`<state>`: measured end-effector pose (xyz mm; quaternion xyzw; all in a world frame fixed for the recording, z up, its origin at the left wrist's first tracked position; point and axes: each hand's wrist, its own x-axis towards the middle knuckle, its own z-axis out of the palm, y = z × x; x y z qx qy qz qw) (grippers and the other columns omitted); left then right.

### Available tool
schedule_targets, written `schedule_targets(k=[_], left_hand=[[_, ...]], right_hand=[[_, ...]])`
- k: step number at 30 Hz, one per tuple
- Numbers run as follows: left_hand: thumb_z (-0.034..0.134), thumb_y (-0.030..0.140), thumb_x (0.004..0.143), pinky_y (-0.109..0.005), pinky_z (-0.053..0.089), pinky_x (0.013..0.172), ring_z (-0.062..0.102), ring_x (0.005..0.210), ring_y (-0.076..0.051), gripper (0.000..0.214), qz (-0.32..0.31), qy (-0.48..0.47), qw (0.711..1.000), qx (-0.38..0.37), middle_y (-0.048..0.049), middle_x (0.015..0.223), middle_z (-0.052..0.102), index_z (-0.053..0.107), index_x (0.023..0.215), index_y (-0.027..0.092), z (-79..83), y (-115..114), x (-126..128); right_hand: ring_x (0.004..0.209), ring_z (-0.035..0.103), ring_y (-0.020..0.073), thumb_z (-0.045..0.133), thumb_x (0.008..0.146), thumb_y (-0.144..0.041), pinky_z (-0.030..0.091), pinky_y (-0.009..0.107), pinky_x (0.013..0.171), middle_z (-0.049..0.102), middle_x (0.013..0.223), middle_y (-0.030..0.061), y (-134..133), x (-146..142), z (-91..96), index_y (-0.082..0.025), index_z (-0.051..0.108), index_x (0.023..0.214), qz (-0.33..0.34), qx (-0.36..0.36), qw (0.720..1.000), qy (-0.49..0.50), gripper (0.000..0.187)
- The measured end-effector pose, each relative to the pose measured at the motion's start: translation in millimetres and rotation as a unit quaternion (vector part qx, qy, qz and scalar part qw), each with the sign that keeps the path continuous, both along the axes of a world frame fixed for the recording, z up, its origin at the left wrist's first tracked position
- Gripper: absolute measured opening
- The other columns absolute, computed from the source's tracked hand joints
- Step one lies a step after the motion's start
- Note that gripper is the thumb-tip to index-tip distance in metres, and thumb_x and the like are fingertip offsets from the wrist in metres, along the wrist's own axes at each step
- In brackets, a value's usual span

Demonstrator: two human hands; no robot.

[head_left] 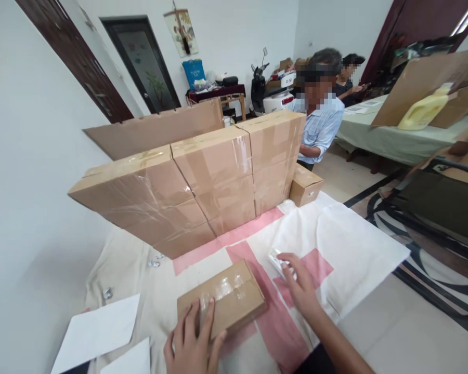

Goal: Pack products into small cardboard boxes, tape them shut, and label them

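A small taped cardboard box (228, 296) lies on a white and pink cloth (347, 244) in front of me. My left hand (193, 345) rests flat on the box's near left corner with its fingers spread. Just right of the box, my right hand (302, 288) reaches out with its fingers closed on a small crinkled clear wrapper (277, 259) lying on the cloth.
A wall of stacked taped cartons (203, 182) stands behind the box, with a small carton (306, 188) at its right end. White paper sheets (101, 330) lie at the near left. Two people sit beyond the cartons by a green-covered table (393, 137). A dark folding chair (440, 205) stands right.
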<state>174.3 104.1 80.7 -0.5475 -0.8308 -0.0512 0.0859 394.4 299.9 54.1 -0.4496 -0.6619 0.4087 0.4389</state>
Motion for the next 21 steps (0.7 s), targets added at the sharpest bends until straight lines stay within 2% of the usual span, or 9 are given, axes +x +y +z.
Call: schedule_targets(k=[3,6,9,12,15,18,21], left_hand=[[0.044,0.039,0.100,-0.053,0.035,0.107,0.053,0.133,-0.029,0.042,-0.018,-0.015,1.000,0.005,-0.0085,0.151,0.055,0.059,0.139,0.038,4.4,3.6,-18.6],[0.039,0.043,0.101,-0.057,0.029,0.112,0.052,0.132,-0.028,0.044,-0.015,-0.046,0.999,-0.013,-0.0093,0.150,0.055,0.058,0.140,0.036,15.8,14.7,-39.0],[0.040,0.047,0.099,-0.059,0.025,0.115,0.052,0.132,-0.028,0.045,-0.018,-0.080,0.995,-0.048,-0.0093,0.148,0.056,0.059,0.138,0.034,29.9,23.0,-44.5],[0.043,0.045,0.096,-0.059,0.022,0.117,0.053,0.132,-0.028,0.044,-0.030,-0.078,0.995,-0.060,-0.0079,0.147,0.056,0.061,0.134,0.033,39.7,20.0,-32.5],[0.041,0.041,0.096,-0.059,0.021,0.118,0.052,0.134,-0.028,0.042,-0.049,-0.063,0.995,-0.052,-0.0086,0.148,0.056,0.062,0.131,0.029,41.5,10.7,-14.0],[0.041,0.036,0.096,-0.060,0.018,0.120,0.050,0.136,-0.029,0.044,-0.045,-0.046,0.998,-0.012,-0.0103,0.147,0.058,0.060,0.133,0.021,37.1,3.3,1.3],[0.045,0.028,0.095,-0.059,0.018,0.122,0.051,0.135,-0.030,0.042,-0.058,-0.064,0.994,0.060,-0.0100,0.140,0.064,0.061,0.133,0.020,23.6,2.7,20.3]], right_hand=[[0.107,0.060,0.0283,0.047,0.098,-0.048,0.047,0.043,0.096,0.067,0.110,0.0110,13.4,39.7,-14.2,-0.022,0.066,0.106,-0.069,-0.010,0.997,-0.041,0.034],[0.104,0.061,0.0285,0.046,0.097,-0.054,0.047,0.044,0.095,0.067,0.107,0.0109,16.9,66.8,-24.2,-0.021,0.067,0.101,-0.038,-0.061,0.995,-0.066,0.040],[0.101,0.062,0.0280,0.047,0.095,-0.058,0.046,0.044,0.097,0.069,0.100,0.0084,14.4,76.4,-26.7,-0.021,0.067,0.092,0.003,-0.121,0.991,-0.059,0.042],[0.103,0.061,0.0266,0.050,0.093,-0.056,0.045,0.041,0.098,0.069,0.101,0.0062,15.2,74.6,-23.8,-0.022,0.068,0.093,0.028,-0.164,0.986,-0.024,0.039],[0.096,0.062,0.0235,0.052,0.092,-0.053,0.047,0.037,0.090,0.068,0.097,0.0041,22.8,69.2,-21.4,-0.021,0.070,0.094,0.066,-0.194,0.979,0.004,0.036],[0.081,0.060,0.0193,0.057,0.087,-0.050,0.048,0.032,0.075,0.066,0.090,0.0025,34.5,64.2,-22.7,-0.020,0.072,0.090,0.068,-0.247,0.967,-0.003,0.033],[0.070,0.058,0.0162,0.061,0.085,-0.049,0.045,0.028,0.063,0.065,0.080,0.0014,46.6,60.4,-26.2,-0.019,0.073,0.083,0.053,-0.287,0.956,-0.022,0.032]])
